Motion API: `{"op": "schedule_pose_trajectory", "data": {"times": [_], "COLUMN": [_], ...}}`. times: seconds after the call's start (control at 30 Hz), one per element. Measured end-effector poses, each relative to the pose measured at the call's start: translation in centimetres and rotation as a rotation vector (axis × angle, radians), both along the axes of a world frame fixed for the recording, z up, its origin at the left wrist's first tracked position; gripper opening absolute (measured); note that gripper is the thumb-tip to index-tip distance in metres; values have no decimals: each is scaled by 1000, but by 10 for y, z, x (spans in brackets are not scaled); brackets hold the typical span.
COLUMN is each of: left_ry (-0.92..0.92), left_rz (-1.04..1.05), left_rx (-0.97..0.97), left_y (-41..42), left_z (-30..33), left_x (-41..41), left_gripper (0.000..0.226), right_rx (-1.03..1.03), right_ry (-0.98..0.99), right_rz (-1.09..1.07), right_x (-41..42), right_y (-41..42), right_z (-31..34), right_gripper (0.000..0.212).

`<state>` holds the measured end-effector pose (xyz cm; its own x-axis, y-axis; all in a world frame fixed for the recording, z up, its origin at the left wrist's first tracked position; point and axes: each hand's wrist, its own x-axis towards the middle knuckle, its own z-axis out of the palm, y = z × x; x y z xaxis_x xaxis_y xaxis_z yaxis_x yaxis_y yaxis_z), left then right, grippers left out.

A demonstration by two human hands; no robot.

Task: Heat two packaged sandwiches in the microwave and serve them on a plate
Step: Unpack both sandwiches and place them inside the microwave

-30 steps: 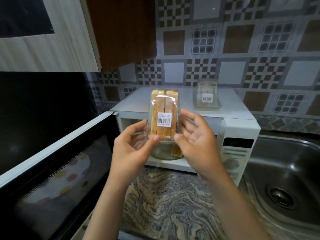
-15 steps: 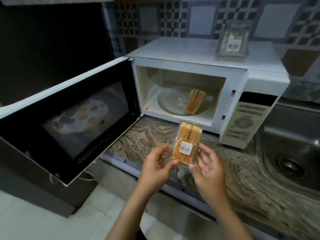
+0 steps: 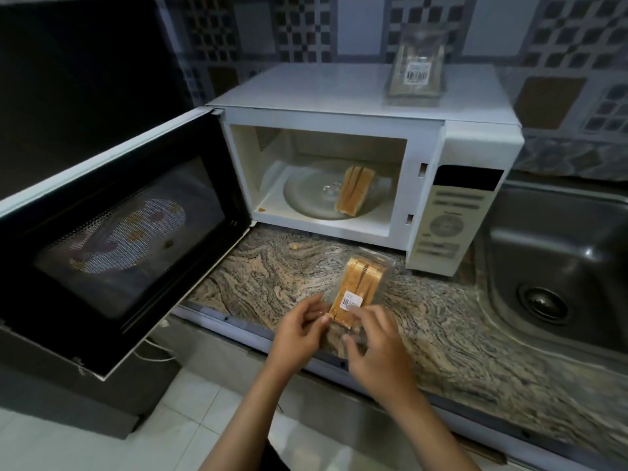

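We judge the wrapped sandwich (image 3: pixel 361 289) light, soft, slick-filmed; our left hand (image 3: pixel 298 336) and right hand (image 3: pixel 375 346) pinch its near end over the counter (image 3: pixel 452 338), best gripped by edges.

Sandwich (image 3: pixel 355 191) in microwave (image 3: pixel 339 107) (door (image 3: pixel 112 239) left), packet (image 3: pixel 416 69) on top, sink (image 3: pixel 557 253) right.

A single wide-angle head camera looks forward and steeply down from above the counter's front edge, facing the microwave (image 3: pixel 356 107), which sits near and slightly left of centre. Its open door (image 3: pixel 112 232) fills the left; the sink (image 3: pixel 557 253) lies right of the microwave.
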<state>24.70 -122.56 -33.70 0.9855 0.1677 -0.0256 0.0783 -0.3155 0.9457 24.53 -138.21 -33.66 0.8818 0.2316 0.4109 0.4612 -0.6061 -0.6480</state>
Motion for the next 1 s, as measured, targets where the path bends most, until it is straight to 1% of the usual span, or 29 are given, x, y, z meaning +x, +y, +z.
{"op": "schedule_pose_trajectory", "data": {"times": [0.07, 0.13, 0.27, 0.37, 0.43, 0.57, 0.73, 1.0], "left_ry": [-12, -8, 7, 5, 8, 22, 38, 76], "left_rz": [2, -10, -55, -88, -94, -91, -83, -101], "left_rx": [15, 0, -37, -64, -101, -157, -192, -190], "left_y": [2, 2, 5, 8, 9, 9, 9, 10], "left_z": [-3, -4, -5, -7, -8, -8, -6, -1], "left_x": [0, -1, -2, -2, -2, -3, 0, 5], "left_gripper": [34, 36, 49, 48, 48, 48, 47, 50], "right_rx": [-59, -96, -44, -35, -11, 24, -10, 53], "right_ry": [80, 82, 151, 176, 202, 245, 192, 186], "right_rz": [71, 82, 66, 54, 37, 9, -37, -74], "right_x": [2, 6, 12, 15, 16, 17, 17, 14], "right_y": [2, 5, 6, 7, 8, 9, 15, 20], "right_z": [-3, -4, -2, -1, -1, 2, 1, -2], "right_gripper": [37, 31, 15, 6, 4, 4, 17, 30]}}
